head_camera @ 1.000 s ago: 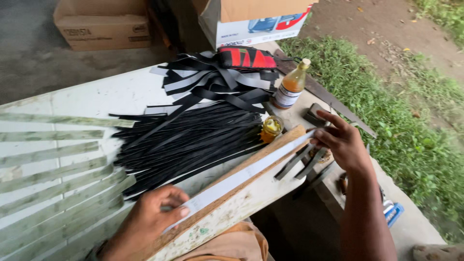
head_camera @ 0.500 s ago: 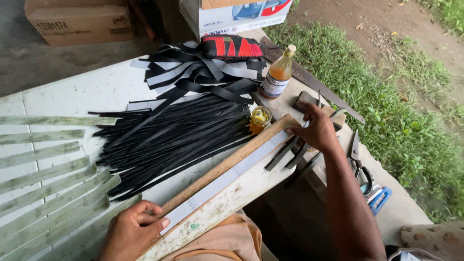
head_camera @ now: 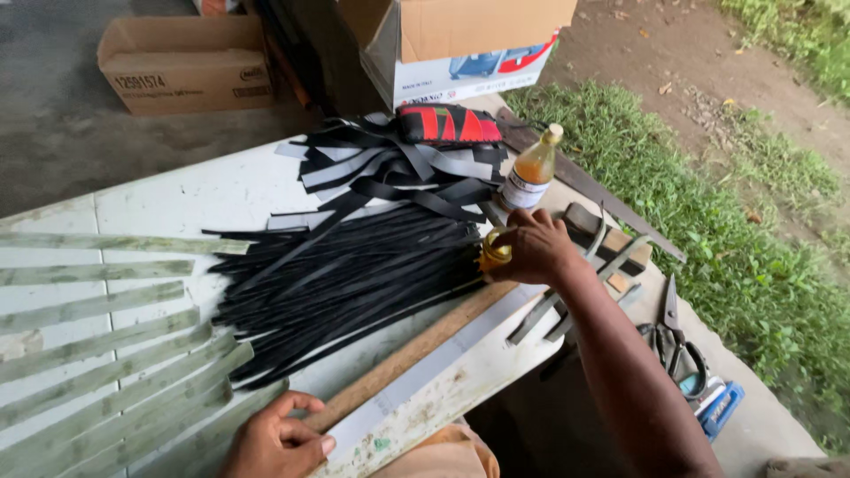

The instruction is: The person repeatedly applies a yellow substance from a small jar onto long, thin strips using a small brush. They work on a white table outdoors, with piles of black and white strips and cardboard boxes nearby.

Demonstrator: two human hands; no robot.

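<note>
1. Right hand [head_camera: 531,248] fingers closed round small amber glass jar [head_camera: 492,252] at counter [head_camera: 177,195] edge, beside heap of black strips [head_camera: 345,279].
2. Left hand [head_camera: 279,438] fingers pressed flat, gripping nothing, on long wooden straightedge [head_camera: 403,358].
3. Risks: jar likely tipping, soiling strips; tall amber bottle [head_camera: 529,168] knocked by elbow.

Glossy black strips [head_camera: 354,265] (rubbery-looking), rough wooden batten [head_camera: 416,350], clear plastic bottle [head_camera: 531,168], cardboard box [head_camera: 190,62].

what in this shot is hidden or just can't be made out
- Small yellow jar: the right hand covers most of it in the head view, so lid and contents stay unclear.
- Left hand: cut off by the bottom edge.
- Scissors: the handles are partly hidden behind the right forearm.
- Blue tool: too small to identify.
- Black strips: overlapping too densely to count.
</note>
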